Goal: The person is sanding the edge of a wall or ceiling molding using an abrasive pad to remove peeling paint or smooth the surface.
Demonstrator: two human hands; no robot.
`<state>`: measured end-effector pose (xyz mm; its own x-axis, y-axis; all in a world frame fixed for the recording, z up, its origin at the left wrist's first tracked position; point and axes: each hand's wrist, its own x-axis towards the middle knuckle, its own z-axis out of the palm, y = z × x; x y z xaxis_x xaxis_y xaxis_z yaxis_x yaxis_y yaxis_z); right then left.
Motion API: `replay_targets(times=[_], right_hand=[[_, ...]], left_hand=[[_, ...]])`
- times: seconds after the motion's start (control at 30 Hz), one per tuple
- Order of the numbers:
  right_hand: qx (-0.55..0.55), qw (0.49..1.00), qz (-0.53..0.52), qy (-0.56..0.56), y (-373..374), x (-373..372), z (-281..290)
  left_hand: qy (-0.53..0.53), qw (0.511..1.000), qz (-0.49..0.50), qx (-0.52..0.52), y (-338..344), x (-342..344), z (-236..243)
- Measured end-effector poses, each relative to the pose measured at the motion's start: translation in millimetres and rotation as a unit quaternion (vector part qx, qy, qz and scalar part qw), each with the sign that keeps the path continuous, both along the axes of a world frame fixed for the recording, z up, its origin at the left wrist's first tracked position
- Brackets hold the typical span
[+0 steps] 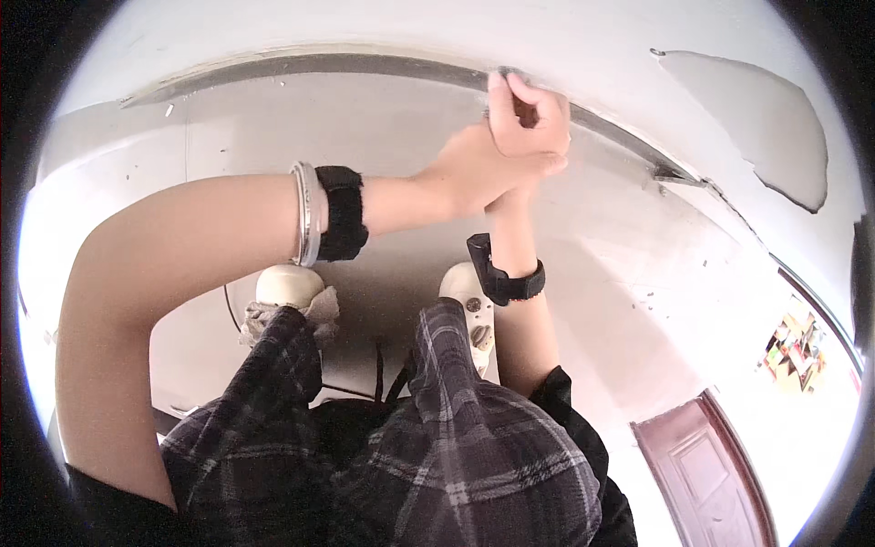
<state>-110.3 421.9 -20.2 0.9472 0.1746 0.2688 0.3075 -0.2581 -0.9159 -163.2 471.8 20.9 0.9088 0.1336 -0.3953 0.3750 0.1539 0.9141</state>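
My left arm reaches across from the left, and my left hand (465, 173) is wrapped around my right wrist, its fingers partly hidden there. Above it, my right hand (533, 118) is curled into a loose fist, with a small dark gap inside the bent fingers and nothing visible in them. A silver bangle (305, 214) and a black strap (343, 212) circle my left wrist area. Another black strap with a small block (497, 273) sits on my right forearm. Both hands are raised in front of my plaid-covered knees (447, 333).
Pale floor (602, 273) with small specks lies below, meeting a white wall along a dark skirting strip (319, 64). The wall has a peeled patch (756, 118). White slippers (290, 287) are on my feet. A reddish-brown door (702, 465) stands at lower right, near a colourful cluster (795, 351).
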Motion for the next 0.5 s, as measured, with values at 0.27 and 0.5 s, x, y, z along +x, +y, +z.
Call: replay_targets(times=[0.27,0.5], right_hand=[[0.04,0.997,-0.056,-0.028,-1,3,-6],[0.05,0.998,0.017,0.033,3,-7,0]], left_hand=[[0.025,0.998,-0.05,0.035,4,5,3],[0.009,0.999,0.012,-0.029,3,0,-10]])
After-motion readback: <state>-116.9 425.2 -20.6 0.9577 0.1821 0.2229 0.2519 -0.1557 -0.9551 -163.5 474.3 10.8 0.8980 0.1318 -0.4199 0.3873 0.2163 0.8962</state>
